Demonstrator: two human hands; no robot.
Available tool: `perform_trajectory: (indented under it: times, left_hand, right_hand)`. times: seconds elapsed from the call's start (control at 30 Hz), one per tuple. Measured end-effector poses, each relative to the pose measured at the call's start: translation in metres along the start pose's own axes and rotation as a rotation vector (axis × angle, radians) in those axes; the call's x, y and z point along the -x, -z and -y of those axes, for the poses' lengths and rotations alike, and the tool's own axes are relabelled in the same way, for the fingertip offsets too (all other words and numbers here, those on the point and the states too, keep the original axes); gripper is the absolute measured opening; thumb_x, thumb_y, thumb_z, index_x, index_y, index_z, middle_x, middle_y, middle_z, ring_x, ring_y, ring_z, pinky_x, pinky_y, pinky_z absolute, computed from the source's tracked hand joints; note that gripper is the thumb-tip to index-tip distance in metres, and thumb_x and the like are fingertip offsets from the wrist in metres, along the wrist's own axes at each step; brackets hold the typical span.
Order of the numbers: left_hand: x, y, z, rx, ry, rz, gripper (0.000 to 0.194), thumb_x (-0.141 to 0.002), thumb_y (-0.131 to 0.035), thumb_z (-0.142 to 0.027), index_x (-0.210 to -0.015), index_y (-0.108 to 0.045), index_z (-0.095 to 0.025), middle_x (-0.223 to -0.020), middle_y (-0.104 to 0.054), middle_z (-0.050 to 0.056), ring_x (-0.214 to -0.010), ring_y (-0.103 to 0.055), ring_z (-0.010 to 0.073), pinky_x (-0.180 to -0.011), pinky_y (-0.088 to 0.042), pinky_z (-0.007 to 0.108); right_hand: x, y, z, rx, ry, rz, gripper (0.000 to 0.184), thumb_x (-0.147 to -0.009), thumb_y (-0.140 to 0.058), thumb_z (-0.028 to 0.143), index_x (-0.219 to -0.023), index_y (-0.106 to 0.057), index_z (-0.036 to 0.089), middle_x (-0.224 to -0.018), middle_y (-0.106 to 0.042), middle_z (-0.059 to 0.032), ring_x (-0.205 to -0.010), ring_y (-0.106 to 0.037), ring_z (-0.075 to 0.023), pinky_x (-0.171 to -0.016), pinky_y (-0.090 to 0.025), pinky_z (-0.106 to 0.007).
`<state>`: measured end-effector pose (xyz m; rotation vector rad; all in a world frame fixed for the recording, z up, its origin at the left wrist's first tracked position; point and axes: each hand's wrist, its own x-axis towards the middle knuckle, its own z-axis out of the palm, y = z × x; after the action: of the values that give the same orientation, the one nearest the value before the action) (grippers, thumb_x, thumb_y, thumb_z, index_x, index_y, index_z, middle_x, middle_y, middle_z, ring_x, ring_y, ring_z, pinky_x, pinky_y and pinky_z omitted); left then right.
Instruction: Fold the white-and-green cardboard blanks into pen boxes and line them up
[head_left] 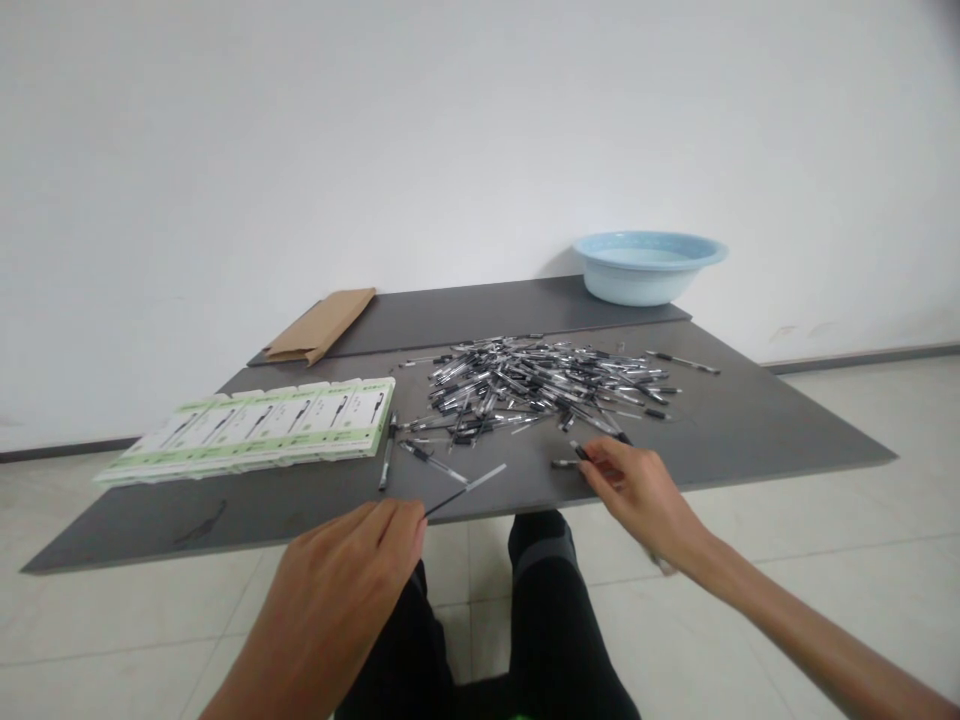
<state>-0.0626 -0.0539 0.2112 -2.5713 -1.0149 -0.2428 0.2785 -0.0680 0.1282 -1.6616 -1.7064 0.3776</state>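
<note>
My left hand (352, 560) is closed at the table's front edge, pinching a thin pen refill (487, 477), dark near my fingers and pale toward its far end. My right hand (641, 490) is closed around a pen (580, 452) with a black end; what looks like its other end shows below my palm. A short dark pen part (563, 464) lies by my right fingertips. Just beyond both hands spreads a heap of clear pens with black grips (525, 380). Between the heap and my left hand, a loose pen (431, 459) lies on the tabletop.
Flattened green-and-white pen boxes (262, 420) lie at the left of the grey table (787, 430). A brown paper bag (322, 325) is at the back left, a light blue basin (649, 270) at the back right. One pen (682, 361) lies right of the heap.
</note>
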Motion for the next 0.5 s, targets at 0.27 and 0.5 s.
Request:
perform_trajectory:
  times: [0.27, 0.5]
  left_hand:
    - [0.002, 0.003, 0.008, 0.011, 0.001, -0.067, 0.035, -0.104, -0.037, -0.012, -0.093, -0.069, -0.018, -0.080, -0.071, 0.004, -0.066, -0.066, 0.0195, -0.061, -0.050, 0.031]
    - [0.001, 0.008, 0.014, -0.003, -0.123, -0.107, 0.034, -0.099, -0.040, -0.004, -0.100, -0.070, -0.018, -0.087, -0.073, 0.006, -0.074, -0.069, 0.0210, -0.069, -0.057, 0.033]
  right_hand:
    - [-0.007, 0.040, -0.018, -0.072, -0.087, -0.258, 0.032, -0.092, -0.066, 0.045, -0.106, -0.072, 0.017, -0.097, -0.081, -0.0129, -0.080, -0.079, -0.0281, -0.074, -0.065, -0.041]
    - [0.004, 0.053, 0.001, -0.072, 0.008, -0.271, 0.024, -0.090, -0.072, 0.043, -0.096, -0.077, 0.020, -0.093, -0.082, -0.0091, -0.077, -0.079, -0.0267, -0.069, -0.067, -0.039]
